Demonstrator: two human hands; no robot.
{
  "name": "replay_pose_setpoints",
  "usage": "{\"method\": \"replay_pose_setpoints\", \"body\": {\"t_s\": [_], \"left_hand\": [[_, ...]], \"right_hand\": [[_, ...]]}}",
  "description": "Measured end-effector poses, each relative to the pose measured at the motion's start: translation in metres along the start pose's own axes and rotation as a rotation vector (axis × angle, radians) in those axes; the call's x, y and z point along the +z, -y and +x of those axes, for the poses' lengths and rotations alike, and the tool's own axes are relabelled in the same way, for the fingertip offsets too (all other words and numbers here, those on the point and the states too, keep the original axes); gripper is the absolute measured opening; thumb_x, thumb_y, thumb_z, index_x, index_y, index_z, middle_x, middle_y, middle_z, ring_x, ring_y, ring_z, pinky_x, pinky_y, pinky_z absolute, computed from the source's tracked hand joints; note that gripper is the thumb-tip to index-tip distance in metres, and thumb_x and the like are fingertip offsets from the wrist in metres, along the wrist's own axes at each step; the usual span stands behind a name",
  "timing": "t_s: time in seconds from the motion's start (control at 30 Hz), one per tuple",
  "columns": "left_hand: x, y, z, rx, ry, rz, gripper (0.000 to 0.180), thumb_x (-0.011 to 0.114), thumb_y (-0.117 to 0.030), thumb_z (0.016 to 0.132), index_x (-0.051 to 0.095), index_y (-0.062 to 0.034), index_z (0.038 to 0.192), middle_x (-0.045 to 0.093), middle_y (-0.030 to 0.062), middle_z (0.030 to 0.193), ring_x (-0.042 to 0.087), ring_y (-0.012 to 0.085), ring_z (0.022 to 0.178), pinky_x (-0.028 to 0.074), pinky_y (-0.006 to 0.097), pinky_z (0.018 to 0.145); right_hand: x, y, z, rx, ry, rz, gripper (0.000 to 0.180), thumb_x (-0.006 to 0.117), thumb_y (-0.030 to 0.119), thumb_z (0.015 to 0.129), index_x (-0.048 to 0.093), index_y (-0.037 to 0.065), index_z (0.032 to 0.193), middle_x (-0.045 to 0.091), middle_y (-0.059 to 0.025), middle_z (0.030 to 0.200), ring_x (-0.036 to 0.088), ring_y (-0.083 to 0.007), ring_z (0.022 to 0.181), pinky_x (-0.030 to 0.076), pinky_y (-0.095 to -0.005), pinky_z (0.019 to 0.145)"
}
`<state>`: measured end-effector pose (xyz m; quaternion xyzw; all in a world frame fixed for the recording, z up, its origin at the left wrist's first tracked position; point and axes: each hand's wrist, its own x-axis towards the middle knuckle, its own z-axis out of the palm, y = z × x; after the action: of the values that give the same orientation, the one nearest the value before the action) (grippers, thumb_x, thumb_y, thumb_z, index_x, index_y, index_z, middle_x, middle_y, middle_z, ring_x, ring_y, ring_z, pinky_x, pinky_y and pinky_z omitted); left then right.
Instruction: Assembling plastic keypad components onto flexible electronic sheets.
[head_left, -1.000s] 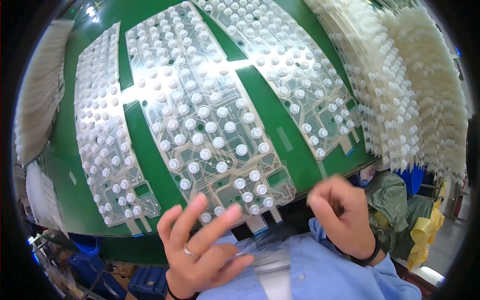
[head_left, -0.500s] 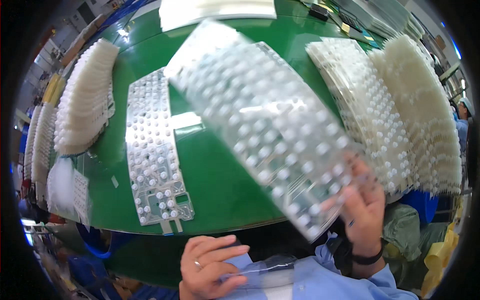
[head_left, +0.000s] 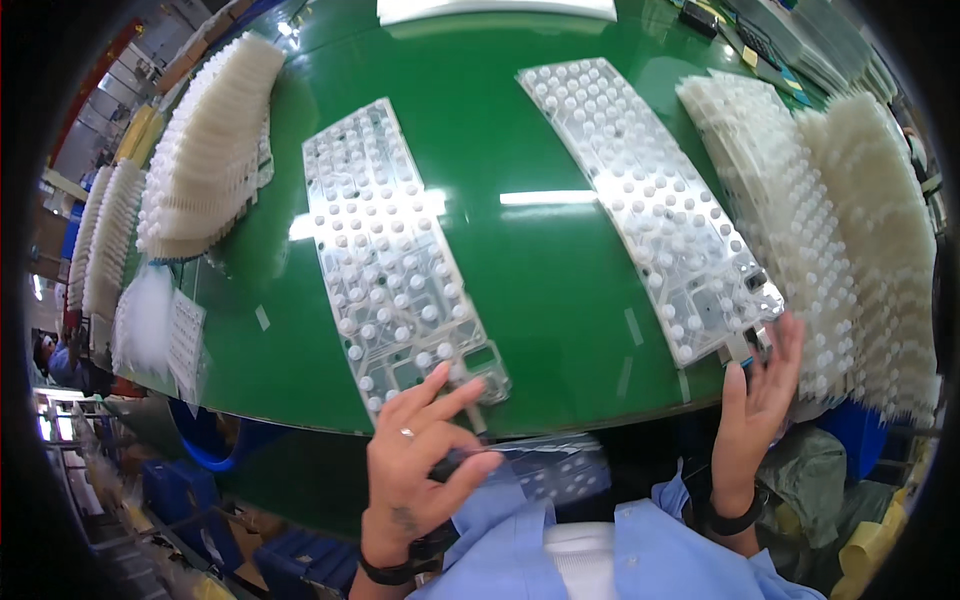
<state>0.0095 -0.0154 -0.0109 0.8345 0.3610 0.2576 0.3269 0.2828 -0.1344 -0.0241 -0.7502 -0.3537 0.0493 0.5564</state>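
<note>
Two clear keyboard membrane sheets with white rubber domes lie flat on the green tabletop. The left membrane sheet [head_left: 385,240] slants with its near end by the table's front edge. Over that near end reaches my left hand [head_left: 420,455], open, fingers spread and fingertips on or just above it; contact is hard to tell. At the right, the other membrane sheet [head_left: 650,205] lies slanted beside a stack. My right hand [head_left: 762,400] is open beside this sheet's near corner and short connector tail, fingers stretched out and gripping nothing.
Tall fanned stacks of domed sheets stand right [head_left: 780,210] and left [head_left: 205,150], with a paler stack [head_left: 880,250] at far right. A white pile [head_left: 495,10] sits at the back. A blue bin [head_left: 215,440] is below the front edge.
My right hand had been holding a membrane sheet in the air; that sheet now lies on the table at right, released. My left hand has moved up to the left sheet. The view has shifted.
</note>
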Motion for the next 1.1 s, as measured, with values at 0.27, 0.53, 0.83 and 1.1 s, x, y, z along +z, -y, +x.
{"method": "replay_pose_setpoints", "body": {"t_s": [0.27,0.53,0.83,1.1], "left_hand": [[0.031,-0.036,0.003,0.147,-0.024,0.042,0.025,0.084,-0.028,0.069,0.064,-0.0135,0.071,0.073,-0.0014,0.092,0.067,0.0219,0.100,0.042,0.036,0.081],[0.027,-0.035,-0.006,0.195,-0.010,0.062,0.029,0.083,-0.033,0.070,0.061,-0.0136,0.073,0.070,-0.0028,0.085,0.068,0.0198,0.091,0.042,0.035,0.076],[0.009,-0.004,-0.002,0.113,-0.026,0.224,0.029,0.083,-0.027,0.069,0.058,-0.0115,0.069,0.070,0.0068,0.116,0.060,0.0299,0.118,0.040,0.041,0.094],[0.030,-0.008,-0.005,0.221,0.123,0.162,0.032,0.079,-0.035,0.075,0.057,-0.0154,0.064,0.071,0.0030,0.117,0.058,0.0279,0.122,0.037,0.042,0.097]], "right_hand": [[0.006,0.066,-0.011,-0.154,0.737,0.168,0.030,0.075,0.004,0.077,0.069,0.004,0.106,0.062,-0.0141,0.115,0.059,-0.0310,0.108,0.048,-0.0385,0.092],[0.025,0.069,-0.016,-0.296,0.829,0.182,0.021,0.081,0.005,0.070,0.072,0.008,0.089,0.064,-0.0068,0.094,0.060,-0.0260,0.087,0.047,-0.0362,0.077],[0.025,0.042,0.008,-0.077,0.683,0.324,0.013,0.070,-0.003,0.082,0.068,0.001,0.094,0.066,-0.0094,0.095,0.065,-0.0227,0.089,0.052,-0.0320,0.081],[0.049,0.043,0.014,0.288,0.790,0.194,0.005,0.066,0.003,0.089,0.066,0.000,0.093,0.063,-0.0012,0.083,0.054,-0.0043,0.068,0.040,-0.0199,0.055]]}}
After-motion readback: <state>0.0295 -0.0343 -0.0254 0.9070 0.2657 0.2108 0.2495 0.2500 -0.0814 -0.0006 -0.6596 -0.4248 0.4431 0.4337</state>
